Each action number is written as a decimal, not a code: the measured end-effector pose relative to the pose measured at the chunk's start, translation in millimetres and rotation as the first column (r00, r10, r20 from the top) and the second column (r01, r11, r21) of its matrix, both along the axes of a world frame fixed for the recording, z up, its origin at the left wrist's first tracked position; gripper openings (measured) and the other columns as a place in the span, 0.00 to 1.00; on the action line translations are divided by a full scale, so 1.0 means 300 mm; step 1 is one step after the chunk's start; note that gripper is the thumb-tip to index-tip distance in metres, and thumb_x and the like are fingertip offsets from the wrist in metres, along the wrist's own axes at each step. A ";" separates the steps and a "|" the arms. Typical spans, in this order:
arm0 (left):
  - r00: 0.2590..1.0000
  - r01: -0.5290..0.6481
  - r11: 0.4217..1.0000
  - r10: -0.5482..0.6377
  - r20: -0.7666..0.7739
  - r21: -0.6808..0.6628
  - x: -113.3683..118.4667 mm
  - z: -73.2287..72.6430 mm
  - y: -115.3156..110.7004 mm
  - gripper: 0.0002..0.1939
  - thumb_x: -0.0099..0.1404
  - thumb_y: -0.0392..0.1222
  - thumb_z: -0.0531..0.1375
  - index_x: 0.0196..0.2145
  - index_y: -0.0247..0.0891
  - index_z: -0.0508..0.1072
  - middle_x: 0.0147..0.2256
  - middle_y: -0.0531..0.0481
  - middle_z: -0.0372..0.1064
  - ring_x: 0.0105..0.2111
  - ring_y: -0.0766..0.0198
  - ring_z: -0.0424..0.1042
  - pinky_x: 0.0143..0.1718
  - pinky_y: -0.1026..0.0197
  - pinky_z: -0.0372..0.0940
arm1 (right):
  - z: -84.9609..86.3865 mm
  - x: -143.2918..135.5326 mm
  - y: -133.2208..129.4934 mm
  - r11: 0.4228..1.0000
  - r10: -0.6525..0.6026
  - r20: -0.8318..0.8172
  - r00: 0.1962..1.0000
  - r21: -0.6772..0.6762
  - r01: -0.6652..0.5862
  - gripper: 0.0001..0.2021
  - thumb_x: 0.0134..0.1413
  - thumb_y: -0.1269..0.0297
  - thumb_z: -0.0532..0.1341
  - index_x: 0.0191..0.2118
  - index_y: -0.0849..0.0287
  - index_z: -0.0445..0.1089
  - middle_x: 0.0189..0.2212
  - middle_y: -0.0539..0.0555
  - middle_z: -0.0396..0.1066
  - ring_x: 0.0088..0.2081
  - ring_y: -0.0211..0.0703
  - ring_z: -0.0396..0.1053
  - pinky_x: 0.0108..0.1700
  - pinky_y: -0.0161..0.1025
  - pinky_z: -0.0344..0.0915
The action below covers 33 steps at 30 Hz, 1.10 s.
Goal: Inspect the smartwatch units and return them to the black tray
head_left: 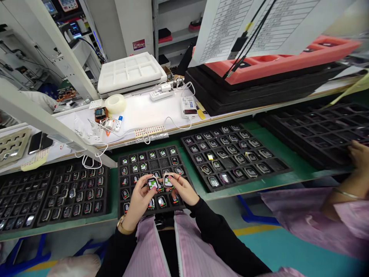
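Note:
My left hand [142, 196] is closed around a smartwatch body [152, 183] without a strap, its lit screen showing green and white blocks. In my right hand [183, 188] I grip a second smartwatch body [168, 181] by its edges, its screen also lit with green and white. Both are held close together, faces up, over a black foam tray [154, 165]. Rows of similar watch bodies lie in that tray, several of the far ones lit green and white. Two pockets in the tray's second row hold no watch. My hands cover part of the middle rows.
More black trays of watch bodies lie left [76, 192] and right [230, 154] on the green bench. A shelf above bears a tape roll [115, 104], cables, a white power bank [188, 107] and stacked red foam trays [276, 65]. A co-worker's hand [359, 156] touches trays at far right.

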<state>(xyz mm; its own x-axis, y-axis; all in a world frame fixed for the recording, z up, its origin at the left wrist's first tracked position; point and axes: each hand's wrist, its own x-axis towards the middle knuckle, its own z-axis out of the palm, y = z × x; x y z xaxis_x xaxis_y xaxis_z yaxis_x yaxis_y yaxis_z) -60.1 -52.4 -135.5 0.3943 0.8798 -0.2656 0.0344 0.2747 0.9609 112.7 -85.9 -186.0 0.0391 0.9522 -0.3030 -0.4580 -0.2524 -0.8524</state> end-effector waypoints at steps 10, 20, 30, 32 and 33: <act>0.995 -0.102 0.994 0.101 0.010 0.049 -0.012 0.038 -0.013 0.18 0.62 0.51 0.62 0.46 0.40 0.70 0.46 0.44 0.69 0.27 0.69 0.70 0.23 0.67 0.62 | 0.074 -0.025 -0.001 0.995 0.081 0.004 0.997 0.060 -0.082 0.28 0.45 0.43 0.68 0.46 0.59 0.68 0.37 0.56 0.72 0.23 0.36 0.63 0.14 0.27 0.57; 0.996 -0.046 0.997 0.041 0.079 0.067 -0.014 0.083 -0.042 0.18 0.63 0.45 0.60 0.50 0.43 0.69 0.49 0.45 0.69 0.30 0.65 0.71 0.25 0.64 0.61 | 0.111 -0.023 -0.013 0.992 0.086 0.058 0.995 0.093 -0.091 0.27 0.46 0.50 0.67 0.51 0.58 0.67 0.36 0.55 0.70 0.24 0.36 0.62 0.16 0.27 0.56; 0.995 -0.061 0.996 0.056 0.077 0.065 -0.018 0.079 -0.048 0.17 0.62 0.43 0.59 0.49 0.43 0.70 0.48 0.46 0.69 0.29 0.66 0.72 0.25 0.65 0.61 | 0.089 -0.035 -0.004 0.992 0.107 0.055 0.993 0.064 -0.111 0.29 0.50 0.39 0.63 0.47 0.59 0.69 0.27 0.52 0.66 0.23 0.38 0.62 0.15 0.29 0.55; 0.996 -0.060 0.996 0.056 0.074 0.061 -0.017 0.075 -0.046 0.17 0.62 0.43 0.59 0.49 0.42 0.70 0.48 0.45 0.69 0.29 0.66 0.71 0.25 0.65 0.61 | 0.089 -0.029 -0.003 0.993 0.092 0.036 0.995 0.070 -0.095 0.30 0.50 0.38 0.62 0.47 0.59 0.70 0.30 0.54 0.68 0.23 0.38 0.62 0.15 0.29 0.54; 0.996 -0.058 0.997 0.054 0.073 0.058 -0.016 0.072 -0.045 0.17 0.62 0.44 0.59 0.49 0.42 0.69 0.48 0.45 0.69 0.29 0.66 0.72 0.25 0.65 0.61 | 0.089 -0.025 -0.004 0.993 0.087 0.024 0.996 0.075 -0.089 0.30 0.50 0.38 0.62 0.48 0.59 0.69 0.32 0.55 0.69 0.23 0.38 0.63 0.15 0.29 0.54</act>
